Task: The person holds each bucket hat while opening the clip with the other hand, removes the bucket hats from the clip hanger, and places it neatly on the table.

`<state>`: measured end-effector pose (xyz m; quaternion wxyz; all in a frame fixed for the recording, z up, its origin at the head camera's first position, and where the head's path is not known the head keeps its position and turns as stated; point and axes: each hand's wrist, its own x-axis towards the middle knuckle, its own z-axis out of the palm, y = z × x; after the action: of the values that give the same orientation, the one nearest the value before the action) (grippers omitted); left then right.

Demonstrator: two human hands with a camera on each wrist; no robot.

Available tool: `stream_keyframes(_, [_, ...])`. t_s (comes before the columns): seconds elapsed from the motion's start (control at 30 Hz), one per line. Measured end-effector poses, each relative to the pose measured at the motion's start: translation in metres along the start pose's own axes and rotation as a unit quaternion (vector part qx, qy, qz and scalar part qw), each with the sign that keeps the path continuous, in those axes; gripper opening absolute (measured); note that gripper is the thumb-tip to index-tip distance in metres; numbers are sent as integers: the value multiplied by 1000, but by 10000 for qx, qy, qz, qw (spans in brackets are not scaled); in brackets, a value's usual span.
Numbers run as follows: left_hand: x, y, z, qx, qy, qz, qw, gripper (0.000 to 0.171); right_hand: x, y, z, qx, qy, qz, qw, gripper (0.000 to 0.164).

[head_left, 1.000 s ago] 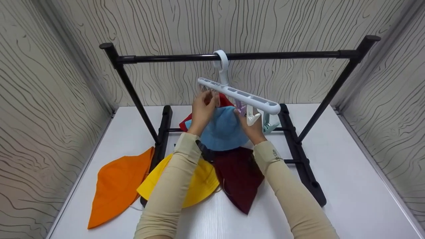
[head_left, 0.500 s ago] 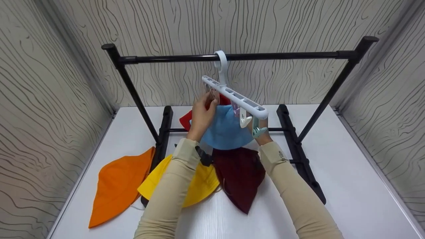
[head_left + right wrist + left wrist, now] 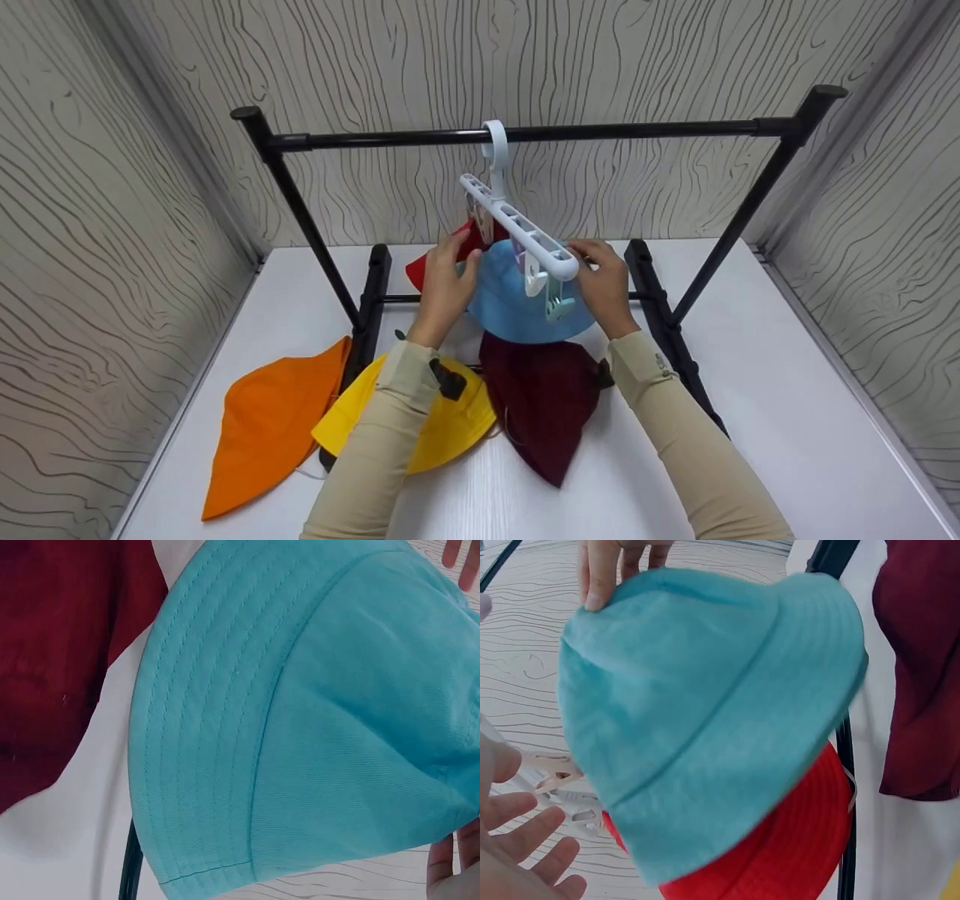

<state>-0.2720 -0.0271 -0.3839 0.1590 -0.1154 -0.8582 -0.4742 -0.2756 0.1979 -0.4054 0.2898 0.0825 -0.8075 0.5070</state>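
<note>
Red hat (image 3: 802, 825) behind blue hat (image 3: 705, 705), yellow hat (image 3: 459, 420) behind left sleeve (image 3: 375, 465) — both partly hidden

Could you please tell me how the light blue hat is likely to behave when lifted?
The light blue hat would probably flex, since its crown shows soft dents and creases. Its brim, stitched in rows, may bend a little less. It is probably light, as the right hand seems to support it with fingertips at the crown.
</note>
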Motion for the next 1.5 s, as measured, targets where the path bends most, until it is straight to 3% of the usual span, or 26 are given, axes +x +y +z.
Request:
stream_keyframes(0.23, [-11, -9, -4, 357, 117, 138, 9992, 42, -6, -1, -11, -100, -20, -309, 9995, 19])
stream_keyframes(0.7, [-32, -16, -5, 362, 382, 260, 9983, 38, -19, -9, -35, -255, 214, -658, 9973, 17])
stream_keyframes(0.93, [-43, -20, -3, 430, 282, 165, 9985, 39, -31, -10, -47, -260, 208, -409, 9986, 18])
stream_keyframes(1.17, [-53, -26, -1, 348, 142, 49, 9993, 41, -47, -42, -59, -244, 292, -418, 9984, 15])
stream_keyframes(1.5, [-63, -35, 2, 537, 61, 21, 9985, 42, -66, -31, -76, -51, 267, -299, 9992, 14])
